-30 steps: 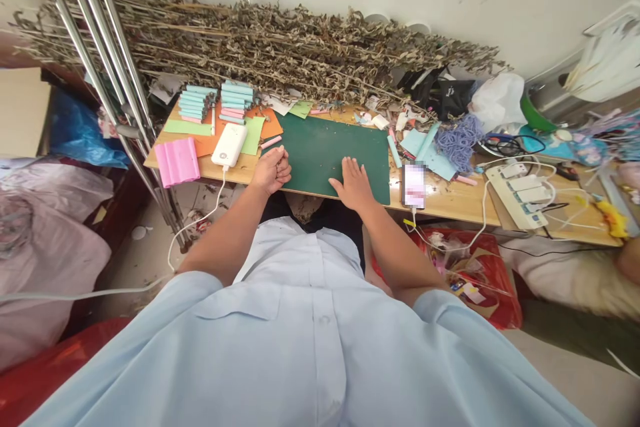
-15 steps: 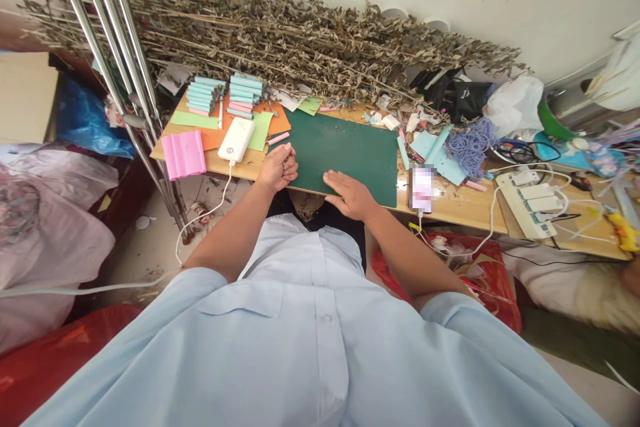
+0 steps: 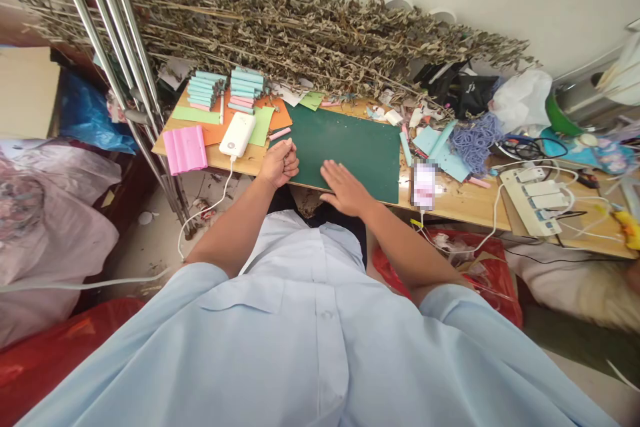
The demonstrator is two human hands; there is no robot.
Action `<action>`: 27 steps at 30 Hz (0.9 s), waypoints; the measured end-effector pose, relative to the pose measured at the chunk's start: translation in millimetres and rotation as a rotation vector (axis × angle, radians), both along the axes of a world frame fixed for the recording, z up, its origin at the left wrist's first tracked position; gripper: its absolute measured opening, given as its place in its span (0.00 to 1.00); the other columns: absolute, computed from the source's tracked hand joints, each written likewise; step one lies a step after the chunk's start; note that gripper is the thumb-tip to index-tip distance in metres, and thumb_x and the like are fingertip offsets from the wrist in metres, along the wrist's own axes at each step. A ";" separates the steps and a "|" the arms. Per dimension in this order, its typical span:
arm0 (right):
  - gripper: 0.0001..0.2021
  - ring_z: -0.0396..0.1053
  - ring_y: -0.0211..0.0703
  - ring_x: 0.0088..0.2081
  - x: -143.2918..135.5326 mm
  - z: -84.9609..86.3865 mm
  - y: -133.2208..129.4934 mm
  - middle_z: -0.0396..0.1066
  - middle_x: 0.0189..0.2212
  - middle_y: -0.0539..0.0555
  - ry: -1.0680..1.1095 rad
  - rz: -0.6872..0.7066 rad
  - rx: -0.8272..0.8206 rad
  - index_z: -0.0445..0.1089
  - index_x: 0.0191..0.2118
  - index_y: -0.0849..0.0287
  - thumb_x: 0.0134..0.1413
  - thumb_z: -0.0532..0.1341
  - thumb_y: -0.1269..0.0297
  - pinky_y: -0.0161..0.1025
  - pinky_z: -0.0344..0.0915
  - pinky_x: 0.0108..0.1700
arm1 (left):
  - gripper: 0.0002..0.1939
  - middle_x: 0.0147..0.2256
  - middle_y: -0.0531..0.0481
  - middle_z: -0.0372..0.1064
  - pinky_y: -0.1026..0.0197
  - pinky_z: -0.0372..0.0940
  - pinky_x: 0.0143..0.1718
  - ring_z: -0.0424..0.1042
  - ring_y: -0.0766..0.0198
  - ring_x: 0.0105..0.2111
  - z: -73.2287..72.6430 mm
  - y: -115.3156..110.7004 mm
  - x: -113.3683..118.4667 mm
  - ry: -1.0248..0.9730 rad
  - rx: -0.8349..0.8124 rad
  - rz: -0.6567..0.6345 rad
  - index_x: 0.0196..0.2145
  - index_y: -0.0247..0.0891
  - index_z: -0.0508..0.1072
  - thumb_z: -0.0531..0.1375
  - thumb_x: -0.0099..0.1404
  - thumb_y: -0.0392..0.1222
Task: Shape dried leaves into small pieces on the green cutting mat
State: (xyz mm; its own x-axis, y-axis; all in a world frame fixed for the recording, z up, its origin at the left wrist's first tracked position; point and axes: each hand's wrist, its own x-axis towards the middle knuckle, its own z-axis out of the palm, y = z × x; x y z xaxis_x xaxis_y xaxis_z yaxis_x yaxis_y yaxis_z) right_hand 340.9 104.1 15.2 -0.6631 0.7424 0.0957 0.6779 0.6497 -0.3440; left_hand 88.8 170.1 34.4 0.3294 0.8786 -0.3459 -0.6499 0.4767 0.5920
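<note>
My left hand (image 3: 279, 163) is curled into a fist at the near left edge of a dark green mat (image 3: 355, 140). Small dark bits show between its fingers, too small to name. My right hand (image 3: 345, 188) lies flat over the mat's near edge, palm down and fingers stretched out. Just beyond the left fist lies a thin pink paper roll (image 3: 280, 133). A white power bank (image 3: 238, 135) with a cable is to the left of that fist.
Dried leafy stalks (image 3: 320, 33) are heaped along the wall. Blue and pink paper rolls (image 3: 245, 83) are stacked at the back left. Pink paper (image 3: 185, 150) overhangs the front edge. On the right are a phone (image 3: 423, 187), purple string (image 3: 475, 143) and a power strip (image 3: 531, 200).
My right hand has slid slightly to the left and away from me over the mat. The left fist stays closed in nearly the same place. The view has shifted a little.
</note>
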 end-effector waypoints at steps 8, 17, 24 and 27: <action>0.36 0.49 0.56 0.75 -0.8 -3.8 -32.0 0.53 0.73 0.62 -0.002 0.305 -0.031 0.52 0.75 0.59 0.69 0.59 0.48 0.62 0.46 0.76 | 0.17 0.17 0.63 0.48 0.72 0.41 0.17 0.49 0.75 0.13 -1.9 0.6 -0.7 0.026 0.046 -0.009 0.34 0.40 0.65 0.67 0.67 0.51; 0.36 0.44 0.59 0.76 -28.4 -1.6 6.9 0.49 0.74 0.65 0.030 -0.032 0.008 0.50 0.75 0.64 0.71 0.57 0.52 0.66 0.45 0.76 | 0.18 0.18 0.63 0.47 0.73 0.41 0.17 0.49 0.76 0.13 5.6 -1.7 1.1 0.036 -0.043 0.010 0.34 0.40 0.64 0.69 0.66 0.51; 0.18 0.74 0.51 0.60 -16.4 -16.0 -51.7 0.77 0.56 0.58 0.194 0.237 0.030 0.76 0.59 0.56 0.72 0.56 0.61 0.55 0.68 0.67 | 0.17 0.17 0.63 0.50 0.72 0.42 0.16 0.51 0.76 0.13 2.8 1.5 1.8 0.052 0.053 -0.010 0.35 0.38 0.68 0.69 0.66 0.52; 0.16 0.81 0.49 0.50 -5.3 -13.1 -56.3 0.82 0.48 0.56 0.285 -0.001 0.051 0.80 0.53 0.53 0.72 0.55 0.59 0.49 0.77 0.57 | 0.17 0.19 0.60 0.57 0.72 0.44 0.15 0.56 0.74 0.14 4.5 3.5 11.4 0.067 0.033 -0.031 0.37 0.37 0.70 0.70 0.64 0.51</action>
State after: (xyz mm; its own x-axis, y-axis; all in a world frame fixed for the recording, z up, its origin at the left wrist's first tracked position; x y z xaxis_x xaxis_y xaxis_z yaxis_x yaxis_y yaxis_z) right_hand 335.5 47.8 2.2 -0.6035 0.7322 0.3158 0.5589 0.6708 -0.4874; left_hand 100.3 173.5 38.9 0.3337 0.8794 -0.3396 -0.5932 0.4758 0.6494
